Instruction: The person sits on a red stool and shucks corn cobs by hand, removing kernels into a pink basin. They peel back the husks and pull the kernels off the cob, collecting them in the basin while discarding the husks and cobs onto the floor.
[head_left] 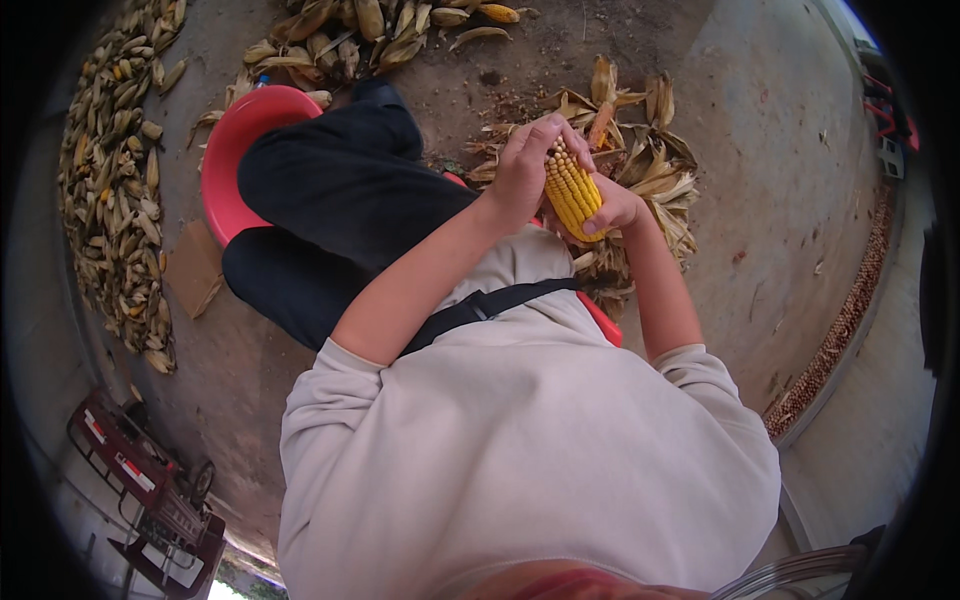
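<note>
Between my two hands is a yellow corn cob (572,195), its husk off and its kernels showing, paler at the upper tip. My left hand (528,165) closes over that tip with the fingers bent across it. Lower down, my right hand (612,208) wraps the cob's thick end, the thumb lying on the kernels. Dry, pale husks (660,180) are heaped on the floor just beyond and to the right of my hands. A reddish-orange cob (601,126) lies among those husks.
A red plastic basin (222,170) stands left of my dark-trousered legs. Unhusked corn (370,22) is piled ahead, and a long corn heap (115,200) runs along the left wall. A cardboard piece (194,268) lies nearby. A dark red machine (150,480) stands at the lower left.
</note>
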